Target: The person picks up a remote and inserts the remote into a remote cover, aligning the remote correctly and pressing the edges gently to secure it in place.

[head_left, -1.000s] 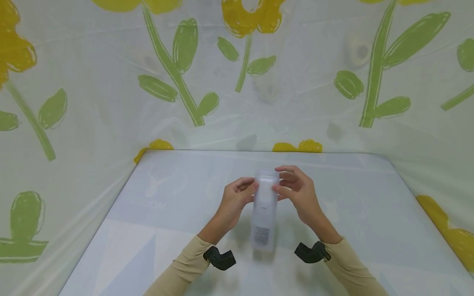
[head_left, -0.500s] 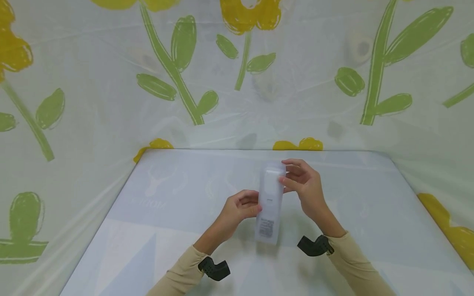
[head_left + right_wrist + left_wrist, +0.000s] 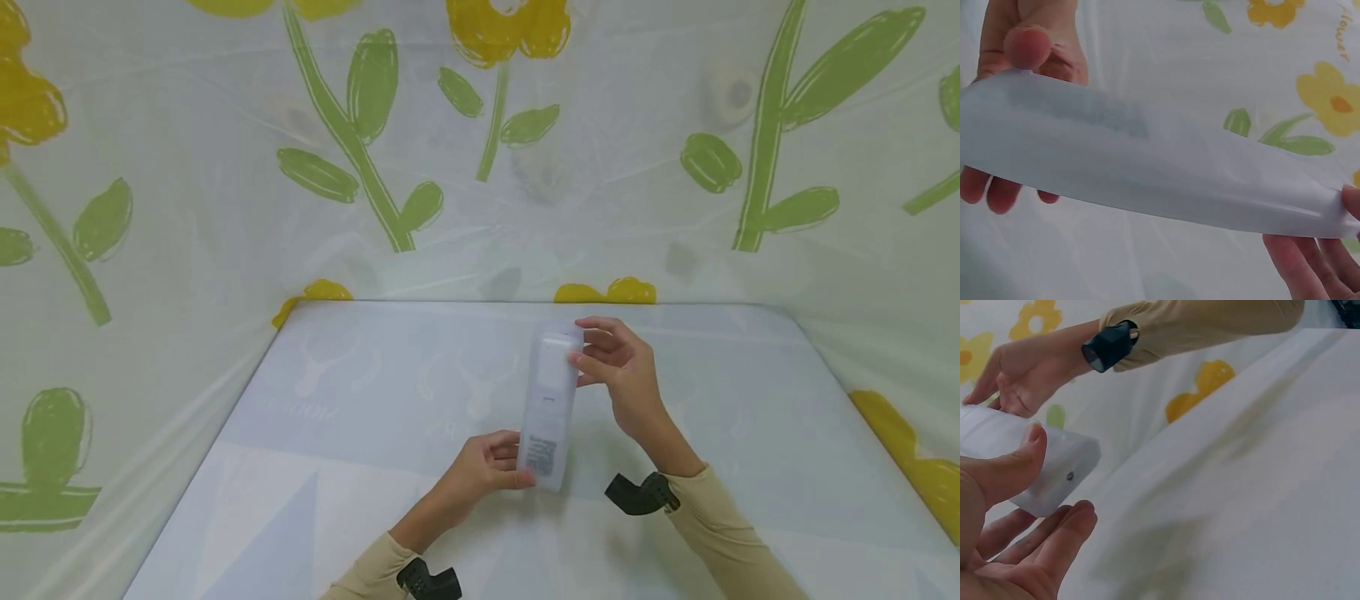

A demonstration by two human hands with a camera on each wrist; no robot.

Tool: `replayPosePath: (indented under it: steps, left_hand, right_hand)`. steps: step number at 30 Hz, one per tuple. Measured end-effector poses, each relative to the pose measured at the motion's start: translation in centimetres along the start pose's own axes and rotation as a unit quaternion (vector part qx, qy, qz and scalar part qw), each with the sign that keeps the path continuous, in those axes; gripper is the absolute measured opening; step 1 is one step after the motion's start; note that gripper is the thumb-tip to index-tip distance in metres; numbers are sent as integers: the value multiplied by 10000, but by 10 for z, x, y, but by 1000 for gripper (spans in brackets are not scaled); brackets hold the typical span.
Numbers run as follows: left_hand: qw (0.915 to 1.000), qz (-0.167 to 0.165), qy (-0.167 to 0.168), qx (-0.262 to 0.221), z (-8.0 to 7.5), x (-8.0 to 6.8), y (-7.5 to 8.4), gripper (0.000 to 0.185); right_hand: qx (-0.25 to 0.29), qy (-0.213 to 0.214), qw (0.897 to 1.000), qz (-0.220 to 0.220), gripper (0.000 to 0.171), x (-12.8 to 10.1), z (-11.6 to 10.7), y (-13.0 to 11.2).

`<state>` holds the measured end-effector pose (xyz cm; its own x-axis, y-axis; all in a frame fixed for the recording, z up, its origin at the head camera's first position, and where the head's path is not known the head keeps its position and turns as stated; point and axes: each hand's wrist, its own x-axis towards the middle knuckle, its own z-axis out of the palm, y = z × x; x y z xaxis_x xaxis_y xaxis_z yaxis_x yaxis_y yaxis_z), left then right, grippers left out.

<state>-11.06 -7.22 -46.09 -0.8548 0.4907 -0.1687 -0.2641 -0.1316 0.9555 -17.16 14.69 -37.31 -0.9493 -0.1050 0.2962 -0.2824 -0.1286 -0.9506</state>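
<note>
since the earlier frame the left hand [image 3: 487,471] has slid down to the lower end of the white packet [image 3: 550,404], fingers pinching it. right hand [image 3: 618,371] pinches the upper end. packet sits mid-frame, held above the pale table [image 3: 337,400].

Pale blue-white table [image 3: 360,433], faint deer prints across its top, flower-patterned plastic sheet [image 3: 187,208] around its edges

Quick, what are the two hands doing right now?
Left hand: pinching the near end of the white box.
Right hand: gripping its far end.
</note>
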Motion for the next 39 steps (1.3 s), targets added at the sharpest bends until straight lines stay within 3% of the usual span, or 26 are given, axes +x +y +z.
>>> replayPosePath:
  steps: [7, 15, 31, 39]
  left_hand:
    - [9996, 118, -7, -242, 8, -5, -12, 38]
    - [9992, 350, 168, -12, 15, -8, -16, 28]
    - [9967, 560, 541, -233, 27, -15, -21, 30]
    - [9965, 535, 541, -345, 29, -15, -19, 28]
  right_hand:
    - [-69, 93, 9999, 76, 36, 0, -2, 0]
    - [8, 60, 9996, 280, 37, 1, -4, 1]
    - [-96, -356, 9986, 383, 42, 2, -5, 7]
    - [-106, -523, 9980, 331, 41, 1, -5, 8]
